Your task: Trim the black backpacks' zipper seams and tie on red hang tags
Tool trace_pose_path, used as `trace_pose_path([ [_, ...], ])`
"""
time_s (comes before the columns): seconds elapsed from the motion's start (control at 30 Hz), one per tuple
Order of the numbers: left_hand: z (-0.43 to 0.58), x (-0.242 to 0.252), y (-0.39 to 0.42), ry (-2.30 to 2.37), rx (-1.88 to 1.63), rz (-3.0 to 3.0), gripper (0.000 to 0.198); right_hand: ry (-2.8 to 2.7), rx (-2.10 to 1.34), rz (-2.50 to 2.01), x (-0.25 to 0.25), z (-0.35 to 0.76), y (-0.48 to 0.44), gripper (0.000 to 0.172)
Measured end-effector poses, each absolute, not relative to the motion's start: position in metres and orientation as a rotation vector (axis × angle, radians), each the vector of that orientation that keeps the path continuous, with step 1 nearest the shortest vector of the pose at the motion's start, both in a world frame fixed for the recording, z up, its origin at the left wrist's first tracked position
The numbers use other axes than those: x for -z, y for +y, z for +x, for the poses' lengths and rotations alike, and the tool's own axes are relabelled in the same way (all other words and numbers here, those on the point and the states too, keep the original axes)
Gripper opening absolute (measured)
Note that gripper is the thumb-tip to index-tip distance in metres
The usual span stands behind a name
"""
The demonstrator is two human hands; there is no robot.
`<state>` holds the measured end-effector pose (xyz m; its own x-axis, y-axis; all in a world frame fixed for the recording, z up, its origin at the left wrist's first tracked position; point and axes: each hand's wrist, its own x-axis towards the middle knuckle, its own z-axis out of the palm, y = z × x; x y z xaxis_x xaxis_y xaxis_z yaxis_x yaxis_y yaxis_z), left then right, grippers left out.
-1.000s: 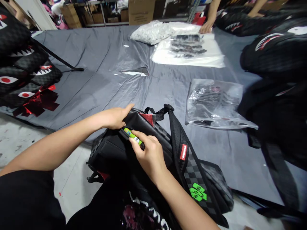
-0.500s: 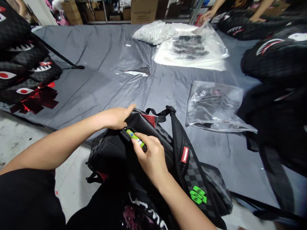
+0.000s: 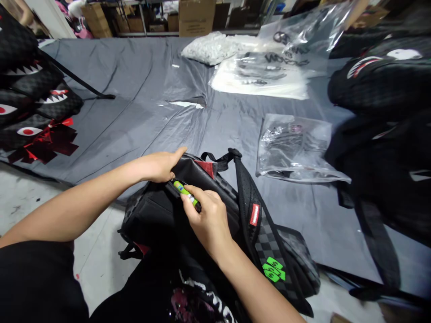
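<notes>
A black checkered backpack (image 3: 158, 215) lies at the near edge of a grey-covered table (image 3: 141, 107), its straps (image 3: 252, 202) trailing to the right. My left hand (image 3: 161, 165) grips the backpack's top edge, fingers closed on the fabric. My right hand (image 3: 205, 215) pinches a small green tube-shaped thing (image 3: 184, 191), perhaps a lighter or marker, with its tip against the bag just below my left hand.
Shark-mouth backpacks are stacked at the left (image 3: 30, 98) and right (image 3: 387, 85). A clear plastic bag with dark parts (image 3: 292, 148) lies right of my bag. Further back lie white bags (image 3: 212, 47), and another person lifts a clear bag (image 3: 303, 36). Cardboard boxes (image 3: 197, 15) stand behind.
My hands have barely moved on the backpack. At the far side, the other person has lifted a clear plastic bag up off the pile.
</notes>
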<state>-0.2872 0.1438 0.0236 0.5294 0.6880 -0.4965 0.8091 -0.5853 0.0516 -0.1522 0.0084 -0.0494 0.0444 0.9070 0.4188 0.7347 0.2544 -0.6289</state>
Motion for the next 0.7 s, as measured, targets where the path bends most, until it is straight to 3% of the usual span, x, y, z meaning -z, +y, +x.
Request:
trace_pose_path([
  [0.7, -0.294, -0.019, 0.147, 1.229, 0.588, 2.487, 0.083, -1.700, -0.408, -1.561, 0.034, -0.135, -0.002, 0.013],
])
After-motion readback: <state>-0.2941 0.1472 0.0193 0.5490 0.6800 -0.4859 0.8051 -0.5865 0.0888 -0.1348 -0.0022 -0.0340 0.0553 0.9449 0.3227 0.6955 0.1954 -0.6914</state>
